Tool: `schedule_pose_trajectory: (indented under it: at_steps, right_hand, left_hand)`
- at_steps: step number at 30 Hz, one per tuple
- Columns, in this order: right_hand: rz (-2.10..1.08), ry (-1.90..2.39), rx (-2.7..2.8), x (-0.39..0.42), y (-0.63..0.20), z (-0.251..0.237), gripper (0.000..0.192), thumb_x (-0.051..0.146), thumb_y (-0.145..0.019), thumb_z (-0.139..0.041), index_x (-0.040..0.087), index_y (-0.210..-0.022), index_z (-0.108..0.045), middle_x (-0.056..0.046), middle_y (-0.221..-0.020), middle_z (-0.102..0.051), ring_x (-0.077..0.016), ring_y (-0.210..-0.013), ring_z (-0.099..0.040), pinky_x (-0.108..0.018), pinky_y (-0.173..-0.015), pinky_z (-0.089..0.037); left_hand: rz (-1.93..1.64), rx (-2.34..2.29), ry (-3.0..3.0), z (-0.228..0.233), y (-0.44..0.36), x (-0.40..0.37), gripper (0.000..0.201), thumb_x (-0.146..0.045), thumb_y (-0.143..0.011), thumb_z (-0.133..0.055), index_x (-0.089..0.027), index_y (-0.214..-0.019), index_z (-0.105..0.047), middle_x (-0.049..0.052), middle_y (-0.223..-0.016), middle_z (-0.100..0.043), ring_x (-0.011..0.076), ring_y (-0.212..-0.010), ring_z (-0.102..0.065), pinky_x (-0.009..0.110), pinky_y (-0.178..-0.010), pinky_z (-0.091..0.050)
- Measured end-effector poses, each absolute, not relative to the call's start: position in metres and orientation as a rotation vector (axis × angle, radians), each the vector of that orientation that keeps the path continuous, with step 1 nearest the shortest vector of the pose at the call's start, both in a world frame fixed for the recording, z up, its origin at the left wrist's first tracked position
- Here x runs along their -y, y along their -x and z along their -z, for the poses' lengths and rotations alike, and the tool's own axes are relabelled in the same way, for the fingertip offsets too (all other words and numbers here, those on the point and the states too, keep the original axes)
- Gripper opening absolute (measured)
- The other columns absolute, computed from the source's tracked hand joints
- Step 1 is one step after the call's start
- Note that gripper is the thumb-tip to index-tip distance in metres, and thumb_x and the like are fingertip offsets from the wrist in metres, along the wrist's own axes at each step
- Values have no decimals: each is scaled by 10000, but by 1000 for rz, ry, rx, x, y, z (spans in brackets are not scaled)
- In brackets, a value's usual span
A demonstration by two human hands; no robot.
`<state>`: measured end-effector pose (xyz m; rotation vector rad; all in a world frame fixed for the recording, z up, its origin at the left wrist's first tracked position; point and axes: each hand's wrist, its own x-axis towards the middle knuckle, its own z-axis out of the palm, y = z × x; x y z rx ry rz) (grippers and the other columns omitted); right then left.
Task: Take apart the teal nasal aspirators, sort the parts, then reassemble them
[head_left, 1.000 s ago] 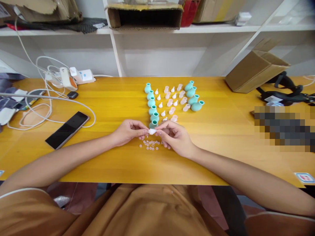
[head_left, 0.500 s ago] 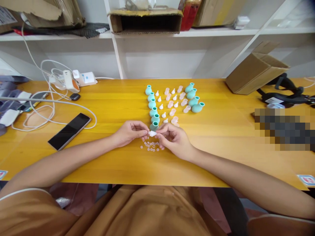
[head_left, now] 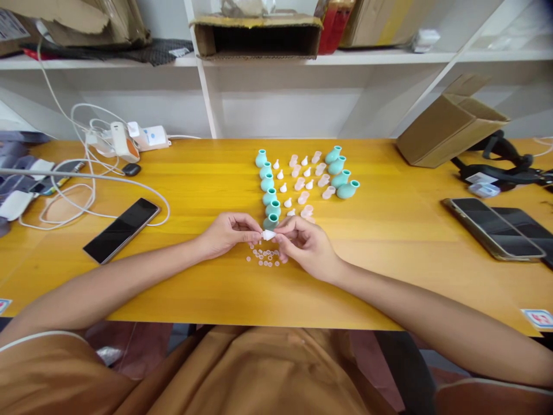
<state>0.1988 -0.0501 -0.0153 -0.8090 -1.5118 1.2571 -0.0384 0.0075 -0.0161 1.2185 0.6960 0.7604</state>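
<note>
Left hand (head_left: 228, 235) and right hand (head_left: 307, 245) both clamped in fingertip pinches on opposite ends of a small white piece (head_left: 268, 235), held at near centre over the worktop (head_left: 194, 294), can't tell if the left also grips a ring. Clear rings (head_left: 265, 263) scattered just on the near side, left column of teal pots (head_left: 269, 197) running far from the hands, white pointed pieces (head_left: 283, 187) and pinkish clear pieces (head_left: 299, 183) right of it, four more teal pots (head_left: 341, 178) further right. Black-screened phone (head_left: 122, 230) left, well apart.
</note>
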Motion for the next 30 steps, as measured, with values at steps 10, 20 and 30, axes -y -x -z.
schedule_pose_trajectory:
  at_steps: [10,20,30]
  right_hand:
    - [-1339,780,1547,50,-200,20,287,480,-1031,-761,212,-1047,-658,4,-869,-689,-103,-547,-682,-252,-527,-597]
    - [-1383,767,1540,51,-200,20,285,469,-1028,-765,206,-1030,-656,-3,-872,-701,-94,-556,-668,-241,-528,-585]
    - [-1330,815,1607,51,-201,21,302,506,-1040,-740,212,-1080,-679,30,-697,-662,-123,-520,-648,-254,-512,-547]
  left_hand:
    - [-700,-648,-1234,18,42,-9,367,-333,-688,-1052,-139,-857,-790,9,-776,-781,96,-684,-702,202,-667,-555]
    - [-665,-660,-1246,16,43,-9,398,-361,-687,-1053,-139,-862,-772,9,-823,-786,103,-739,-727,205,-711,-570]
    - [-586,-634,-1280,16,46,-13,404,-380,-713,-1037,-135,-856,-748,14,-817,-772,104,-718,-707,216,-701,-568]
